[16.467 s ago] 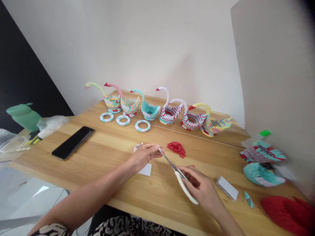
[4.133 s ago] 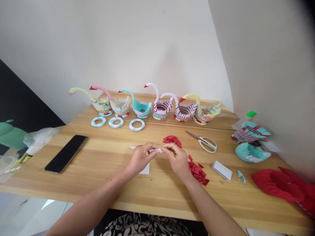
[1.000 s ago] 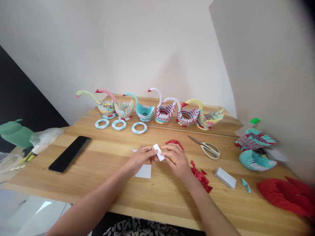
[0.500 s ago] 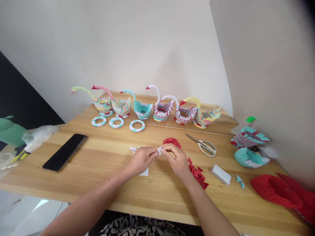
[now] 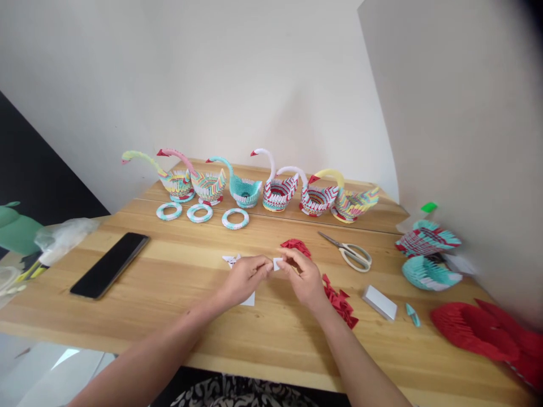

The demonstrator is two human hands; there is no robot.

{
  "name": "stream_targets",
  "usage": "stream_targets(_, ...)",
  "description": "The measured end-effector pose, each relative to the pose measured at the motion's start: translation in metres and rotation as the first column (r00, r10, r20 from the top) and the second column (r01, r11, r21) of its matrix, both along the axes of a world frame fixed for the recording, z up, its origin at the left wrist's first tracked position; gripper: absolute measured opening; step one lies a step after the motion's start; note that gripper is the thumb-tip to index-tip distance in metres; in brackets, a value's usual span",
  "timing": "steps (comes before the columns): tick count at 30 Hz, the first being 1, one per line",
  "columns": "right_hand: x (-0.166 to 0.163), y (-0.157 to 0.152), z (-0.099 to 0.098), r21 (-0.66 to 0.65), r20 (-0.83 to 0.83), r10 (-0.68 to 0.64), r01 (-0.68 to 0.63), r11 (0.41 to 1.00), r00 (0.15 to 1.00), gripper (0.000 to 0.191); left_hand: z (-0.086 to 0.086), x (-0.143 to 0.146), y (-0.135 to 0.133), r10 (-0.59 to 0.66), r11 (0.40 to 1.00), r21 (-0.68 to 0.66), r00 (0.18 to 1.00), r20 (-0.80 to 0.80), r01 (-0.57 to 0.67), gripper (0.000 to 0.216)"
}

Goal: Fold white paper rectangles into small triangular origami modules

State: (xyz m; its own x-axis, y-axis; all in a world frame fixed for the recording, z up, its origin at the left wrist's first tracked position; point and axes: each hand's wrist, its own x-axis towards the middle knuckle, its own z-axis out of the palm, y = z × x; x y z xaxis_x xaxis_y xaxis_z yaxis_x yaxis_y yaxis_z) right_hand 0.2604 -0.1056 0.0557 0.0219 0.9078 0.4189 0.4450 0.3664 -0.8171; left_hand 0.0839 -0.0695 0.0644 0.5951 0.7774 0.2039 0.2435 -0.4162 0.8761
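Note:
My left hand [image 5: 245, 277] and my right hand [image 5: 304, 275] meet over the middle of the wooden table [image 5: 178, 316], both pinching a small white folded paper piece [image 5: 277, 263] between their fingertips. Under my left hand lies a white paper sheet [image 5: 249, 299]. A little pile of white folded bits [image 5: 231, 259] sits just left of my left fingers. Red folded paper pieces lie beyond my right hand [image 5: 296, 246] and to its right [image 5: 340, 302].
Several paper swans [image 5: 241, 189] line the back with three rings [image 5: 199, 212] in front. Scissors [image 5: 350, 254], a white paper stack [image 5: 379, 302], teal [image 5: 429, 272] and red [image 5: 479, 329] paper assemblies lie right. A phone [image 5: 109, 264] and plastic bag [image 5: 63, 236] lie left.
The scissors have gone from my right hand to the table. The white piece, held flat a second ago, is now folded smaller between both hands' fingertips.

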Motion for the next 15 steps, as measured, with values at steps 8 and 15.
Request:
stream_targets(8, -0.0039, -0.0015, 0.0029, -0.027, -0.105, 0.066, -0.069, 0.997, 0.992, 0.008, -0.0041, 0.0062, -0.0018, 0.098, 0.995, -0.023, 0.993, 0.063, -0.097, 0.014)
stream_targets(15, -0.0040, -0.0023, -0.0006, -0.117, -0.190, 0.074, -0.097, 0.988, 0.979, 0.008, -0.0036, 0.0047, -0.0020, 0.154, 0.984, 0.078, 0.985, 0.072, -0.160, 0.015)
